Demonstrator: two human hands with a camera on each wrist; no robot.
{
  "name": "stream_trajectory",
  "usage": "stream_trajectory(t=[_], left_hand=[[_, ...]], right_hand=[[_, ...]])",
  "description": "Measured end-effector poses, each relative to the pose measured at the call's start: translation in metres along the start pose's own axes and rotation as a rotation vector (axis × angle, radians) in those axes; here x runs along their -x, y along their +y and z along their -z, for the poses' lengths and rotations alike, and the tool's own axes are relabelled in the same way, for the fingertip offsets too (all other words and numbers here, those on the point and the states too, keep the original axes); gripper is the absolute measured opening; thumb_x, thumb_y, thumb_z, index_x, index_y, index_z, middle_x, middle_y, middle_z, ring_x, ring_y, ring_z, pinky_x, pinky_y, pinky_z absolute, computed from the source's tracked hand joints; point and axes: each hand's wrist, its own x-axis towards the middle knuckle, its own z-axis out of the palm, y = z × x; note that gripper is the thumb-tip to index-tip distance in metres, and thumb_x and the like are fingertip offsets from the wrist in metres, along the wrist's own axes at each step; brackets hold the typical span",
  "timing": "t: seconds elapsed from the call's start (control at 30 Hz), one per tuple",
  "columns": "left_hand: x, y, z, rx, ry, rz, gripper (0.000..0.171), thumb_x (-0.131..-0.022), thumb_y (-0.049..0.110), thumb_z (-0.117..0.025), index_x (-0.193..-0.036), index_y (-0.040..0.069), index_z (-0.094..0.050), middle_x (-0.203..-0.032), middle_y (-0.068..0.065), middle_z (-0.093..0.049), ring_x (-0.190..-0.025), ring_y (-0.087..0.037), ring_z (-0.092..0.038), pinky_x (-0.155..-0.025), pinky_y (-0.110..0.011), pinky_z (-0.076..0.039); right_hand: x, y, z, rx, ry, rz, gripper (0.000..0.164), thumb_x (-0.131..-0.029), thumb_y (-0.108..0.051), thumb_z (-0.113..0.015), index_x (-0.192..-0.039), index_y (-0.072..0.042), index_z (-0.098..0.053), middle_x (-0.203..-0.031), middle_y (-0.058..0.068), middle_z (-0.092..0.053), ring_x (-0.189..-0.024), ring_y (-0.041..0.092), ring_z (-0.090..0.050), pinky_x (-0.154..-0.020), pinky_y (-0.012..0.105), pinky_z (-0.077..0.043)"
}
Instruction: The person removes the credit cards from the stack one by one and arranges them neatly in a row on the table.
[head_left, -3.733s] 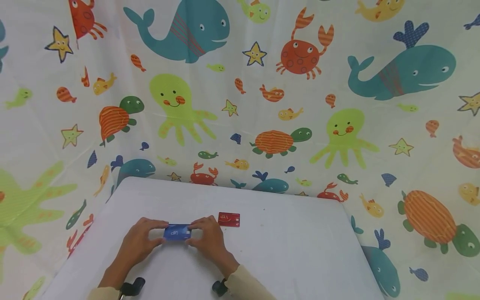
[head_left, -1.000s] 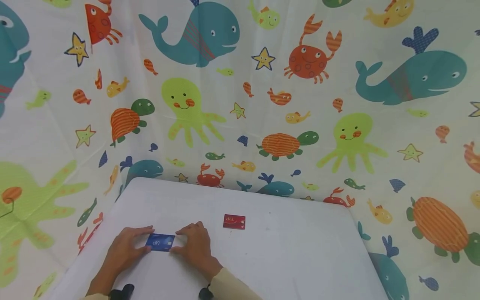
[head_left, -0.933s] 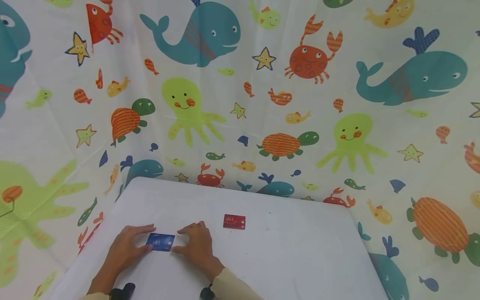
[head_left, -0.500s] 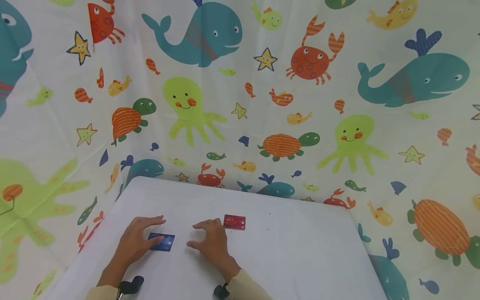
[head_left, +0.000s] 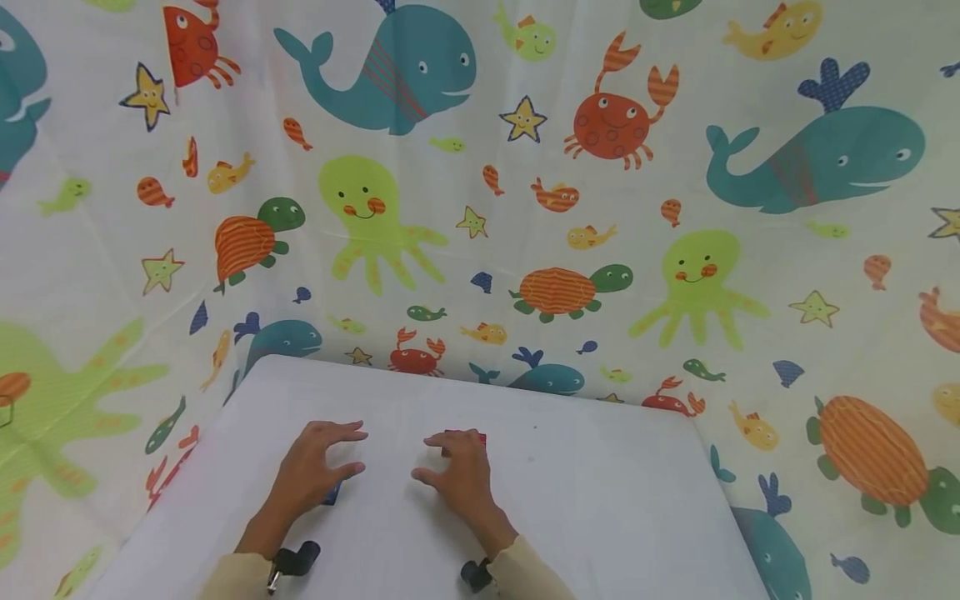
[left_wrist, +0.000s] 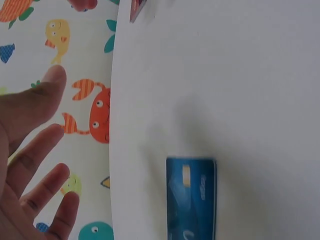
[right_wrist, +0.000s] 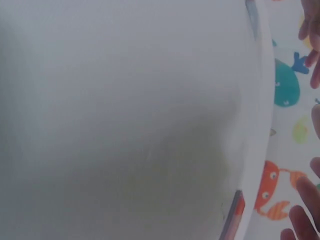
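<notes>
My left hand (head_left: 311, 467) is over the blue bank card (head_left: 331, 497), with thumb and fingers spread apart and nothing between them. In the head view the hand hides most of that card. The left wrist view shows the blue card (left_wrist: 191, 200) lying flat on the white table, its gold chip visible and the hand off to one side. My right hand (head_left: 467, 483) is held with thumb and fingertips apart, also holding nothing. It overlaps the red bank card (head_left: 481, 438) behind it, leaving only part of the top and right side in sight. The right wrist view catches the red card (right_wrist: 233, 217) near its bottom edge.
The cards lie on a white table (head_left: 600, 492) with a rounded far edge. Behind and beside it hangs a curtain (head_left: 480, 250) printed with sea animals. Dark camera mounts (head_left: 296, 560) sit at both wrists, below beige sleeves.
Both hands, earlier at the two ends of the blue card, have let it go and moved right. The blue card was set down farther left and stays on the table; the red card is now partly covered.
</notes>
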Motion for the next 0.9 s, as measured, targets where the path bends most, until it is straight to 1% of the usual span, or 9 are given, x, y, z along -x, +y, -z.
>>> stream_trajectory(t=[0.07, 0.2, 0.33, 0.47, 0.7, 0.77, 0.9], left_hand=[[-0.003, 0.004, -0.006, 0.008, 0.002, -0.013, 0.050, -0.084, 0.020, -0.092, -0.132, 0.020, -0.076, -0.142, -0.004, -0.071, -0.133, -0.034, -0.057, -0.107, -0.065, -0.052], [-0.008, 0.012, -0.017, 0.028, -0.008, -0.018, 0.050, -0.083, 0.020, -0.093, -0.131, 0.022, -0.077, -0.142, -0.002, -0.071, -0.133, -0.033, -0.058, -0.107, -0.064, -0.053], [-0.012, 0.019, -0.027, 0.038, -0.022, -0.027, 0.051, -0.084, 0.021, -0.092, -0.132, 0.023, -0.076, -0.143, -0.001, -0.071, -0.134, -0.032, -0.058, -0.109, -0.063, -0.052], [-0.016, 0.025, -0.034, 0.042, -0.022, -0.042, 0.050, -0.084, 0.021, -0.092, -0.132, 0.023, -0.077, -0.142, -0.001, -0.071, -0.134, -0.032, -0.059, -0.108, -0.062, -0.053], [-0.025, 0.033, -0.049, 0.047, -0.031, -0.042, 0.049, -0.084, 0.022, -0.093, -0.131, 0.021, -0.077, -0.140, 0.000, -0.072, -0.133, -0.029, -0.059, -0.108, -0.059, -0.054], [-0.027, 0.034, -0.054, 0.052, -0.032, -0.036, 0.049, -0.084, 0.022, -0.093, -0.130, 0.021, -0.078, -0.139, 0.000, -0.072, -0.132, -0.029, -0.060, -0.109, -0.059, -0.054], [-0.031, 0.037, -0.063, 0.053, -0.026, -0.049, 0.047, -0.083, 0.022, -0.093, -0.128, 0.021, -0.078, -0.137, 0.000, -0.074, -0.129, -0.029, -0.061, -0.107, -0.058, -0.055]], right_hand=[[0.000, 0.005, 0.003, 0.007, 0.009, 0.000, 0.045, -0.084, -0.039, -0.092, -0.125, -0.029, -0.079, -0.123, -0.011, -0.076, -0.105, 0.013, -0.063, -0.090, 0.032, -0.054], [-0.001, 0.012, 0.011, 0.001, 0.013, -0.029, 0.045, -0.084, -0.038, -0.092, -0.125, -0.028, -0.078, -0.124, -0.011, -0.076, -0.111, 0.010, -0.059, -0.096, 0.037, -0.053], [0.000, 0.019, 0.020, 0.004, 0.017, -0.053, 0.047, -0.084, -0.037, -0.092, -0.127, -0.026, -0.077, -0.124, -0.009, -0.076, -0.114, 0.012, -0.058, -0.098, 0.040, -0.054], [0.000, 0.025, 0.027, 0.018, 0.037, -0.052, 0.048, -0.082, -0.036, -0.094, -0.126, -0.025, -0.077, -0.123, -0.008, -0.077, -0.115, 0.014, -0.059, -0.096, 0.041, -0.056], [-0.003, 0.039, 0.033, 0.038, 0.041, -0.098, 0.047, -0.082, -0.037, -0.094, -0.124, -0.028, -0.077, -0.125, -0.009, -0.075, -0.118, 0.016, -0.058, -0.100, 0.045, -0.056], [-0.003, 0.043, 0.035, 0.035, 0.044, -0.110, 0.046, -0.082, -0.036, -0.094, -0.124, -0.027, -0.077, -0.125, -0.008, -0.075, -0.118, 0.016, -0.058, -0.101, 0.047, -0.055], [-0.003, 0.051, 0.037, 0.044, 0.052, -0.118, 0.046, -0.082, -0.034, -0.094, -0.124, -0.026, -0.078, -0.123, -0.008, -0.075, -0.117, 0.015, -0.058, -0.102, 0.047, -0.054]])
